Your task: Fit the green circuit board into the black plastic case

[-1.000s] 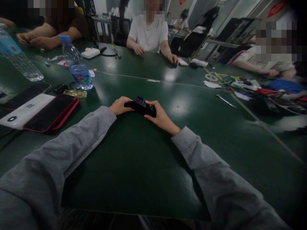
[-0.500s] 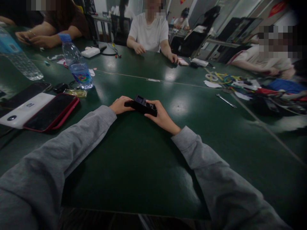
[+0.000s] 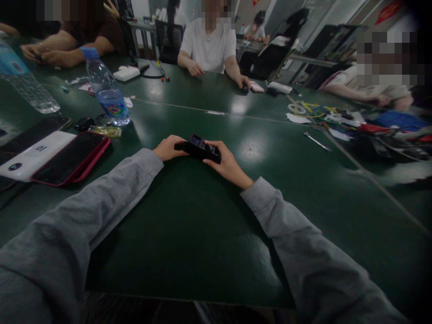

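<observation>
A black walkie-talkie (image 3: 198, 150) with a small screen and a keypad lies slanted between my two hands, just above or on the green table (image 3: 189, 234). My left hand (image 3: 168, 147) is closed on its left end, around a dark stubby part. On the other end, my right hand (image 3: 222, 159) grips the body, thumb on top near the keys and fingers below. The screen faces up, and what it displays is too small to read. Both my forearms rest along the table in grey sleeves.
Left of me are a phone in a red case (image 3: 70, 158), a white power bank (image 3: 40, 153) and two water bottles, the nearer one (image 3: 113, 101) half full. A wrench (image 3: 317, 141) and tangled cables (image 3: 357, 126) lie to the right. Co-workers sit across the table.
My hands and the walkie-talkie hold almost the same pose. The view has shifted very slightly. Across the table, the person in white has slightly moved the hand by a dark object.
</observation>
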The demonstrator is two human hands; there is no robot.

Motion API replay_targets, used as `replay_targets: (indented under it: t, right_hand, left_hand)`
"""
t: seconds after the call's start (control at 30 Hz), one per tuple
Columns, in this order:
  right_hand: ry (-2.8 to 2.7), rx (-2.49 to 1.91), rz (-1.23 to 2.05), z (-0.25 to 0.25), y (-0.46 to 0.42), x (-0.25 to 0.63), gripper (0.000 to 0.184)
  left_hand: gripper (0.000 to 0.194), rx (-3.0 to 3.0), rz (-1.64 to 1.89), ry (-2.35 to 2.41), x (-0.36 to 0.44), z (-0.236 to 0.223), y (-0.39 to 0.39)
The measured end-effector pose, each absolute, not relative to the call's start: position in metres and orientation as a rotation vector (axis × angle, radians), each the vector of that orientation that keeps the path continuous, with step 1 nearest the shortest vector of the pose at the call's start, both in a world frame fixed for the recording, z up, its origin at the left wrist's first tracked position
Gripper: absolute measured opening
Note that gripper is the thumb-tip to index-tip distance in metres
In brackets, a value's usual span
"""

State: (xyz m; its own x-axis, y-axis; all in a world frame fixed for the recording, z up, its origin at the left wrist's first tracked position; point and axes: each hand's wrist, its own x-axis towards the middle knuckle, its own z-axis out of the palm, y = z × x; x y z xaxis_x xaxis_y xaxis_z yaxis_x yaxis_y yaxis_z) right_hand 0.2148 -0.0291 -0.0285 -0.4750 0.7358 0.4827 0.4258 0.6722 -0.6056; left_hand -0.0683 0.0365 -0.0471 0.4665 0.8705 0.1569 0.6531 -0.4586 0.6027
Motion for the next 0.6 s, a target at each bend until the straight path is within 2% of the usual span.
replay_targets:
  t: [0.6]
  right_hand:
    - [-2.092, -0.938, 0.541, -0.025, -0.0315, 0.2137, 0.053]
  left_hand:
    - [0.046, 2.22, 0.641, 1.279, -0.0667, -0.044, 0.0332]
